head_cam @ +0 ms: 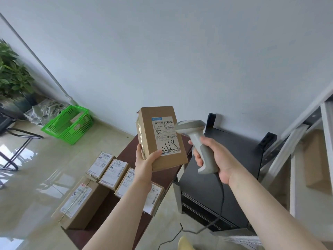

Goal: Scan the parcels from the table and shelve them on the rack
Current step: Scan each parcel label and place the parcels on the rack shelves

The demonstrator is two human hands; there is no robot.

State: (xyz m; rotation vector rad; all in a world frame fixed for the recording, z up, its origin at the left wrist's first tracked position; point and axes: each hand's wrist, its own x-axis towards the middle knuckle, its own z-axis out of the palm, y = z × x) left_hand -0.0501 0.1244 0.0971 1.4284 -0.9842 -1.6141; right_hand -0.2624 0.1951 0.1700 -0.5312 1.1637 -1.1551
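Four parcels (pixel 108 179) wait on the near surface (pixel 126 156). Left hand (pixel 144 165) fingers grip a raised parcel (pixel 158 138); right hand (pixel 214 159) fingers clasp the scanner (pixel 196 139), best aimed squarely at its label (pixel 165 134).

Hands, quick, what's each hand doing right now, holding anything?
Left hand: grips the raised cardboard parcel at its lower corner.
Right hand: wrapped round the handle of the grey scanner, aimed at the label.
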